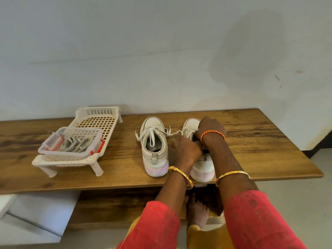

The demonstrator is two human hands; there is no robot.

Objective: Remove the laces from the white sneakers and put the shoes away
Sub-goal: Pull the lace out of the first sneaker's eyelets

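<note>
Head view, right hand (211, 129): is being curled over the laced front of the right sneaker (201, 159), apparently gripping its lace (175, 133).
Left hand (185, 150): is being closed at that sneaker's collar; what is pinched cannot be told.
Left sneaker (154, 148): is being left standing just beside, still laced, on the wooden table (251, 141).
Clear basket (70, 142): is being carried on a white rack (97, 121), well apart.

Wall (161, 51): pale, scuffed, soft shadow at right | Table (260, 141): dark wood grain, set against wall | Floor (305, 194): light grey | Lower shelf (116, 203): wood, under table | Light: even, indoor
</note>
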